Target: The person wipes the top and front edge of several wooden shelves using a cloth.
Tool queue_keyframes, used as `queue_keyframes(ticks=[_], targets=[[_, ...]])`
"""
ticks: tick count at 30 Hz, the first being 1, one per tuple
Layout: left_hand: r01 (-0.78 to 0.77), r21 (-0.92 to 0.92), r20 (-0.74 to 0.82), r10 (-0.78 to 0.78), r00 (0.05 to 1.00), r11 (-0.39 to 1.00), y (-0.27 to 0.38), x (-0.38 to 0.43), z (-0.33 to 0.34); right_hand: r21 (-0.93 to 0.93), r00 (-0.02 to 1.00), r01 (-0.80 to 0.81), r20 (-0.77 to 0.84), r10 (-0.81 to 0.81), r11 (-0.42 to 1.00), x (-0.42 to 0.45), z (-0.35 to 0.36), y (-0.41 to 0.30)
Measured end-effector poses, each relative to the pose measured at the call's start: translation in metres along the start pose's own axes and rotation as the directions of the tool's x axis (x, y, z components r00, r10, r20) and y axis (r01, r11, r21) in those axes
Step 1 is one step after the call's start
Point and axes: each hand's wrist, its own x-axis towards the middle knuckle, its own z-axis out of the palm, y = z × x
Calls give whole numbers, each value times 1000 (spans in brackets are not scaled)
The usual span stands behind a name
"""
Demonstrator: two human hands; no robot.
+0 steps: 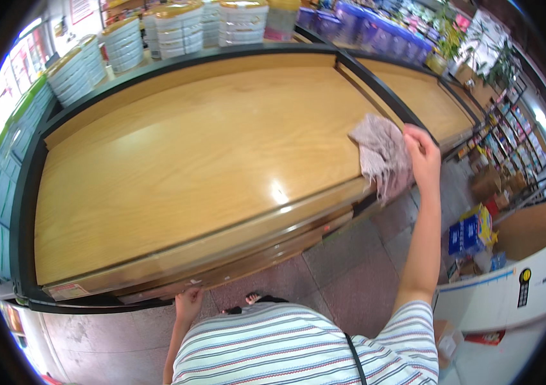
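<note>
A wood-grain shelf board [196, 159] in a black metal frame lies before me. At its right end my right hand [421, 147] pinches the edge of a crumpled, greyish-pink frayed cloth [386, 154]. The cloth rests over the board's right front corner, and part of it hangs past the front edge. My left hand [189, 301] is low, close to the lower front edge of the shelf unit, with its fingers curled. I cannot tell whether it touches that edge or holds anything.
White tubs with gold lids [181, 29] line the back, purple tubs [379, 31] farther right. A black frame bar [383, 91] divides the board from a second one [417, 96]. Cardboard boxes [487, 183], a blue package [464, 239] and a white appliance [499, 284] stand at right.
</note>
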Motion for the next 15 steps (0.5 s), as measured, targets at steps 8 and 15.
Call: queue_keyframes(ticks=[8, 15], targets=[[1, 75, -44, 3, 999, 997, -20, 0, -10, -660, 958, 222, 286, -33, 718, 3, 29, -39], [16, 88, -3, -16, 1000, 996, -46, 4, -10, -291, 659, 565, 722, -210, 772, 9, 118, -115]])
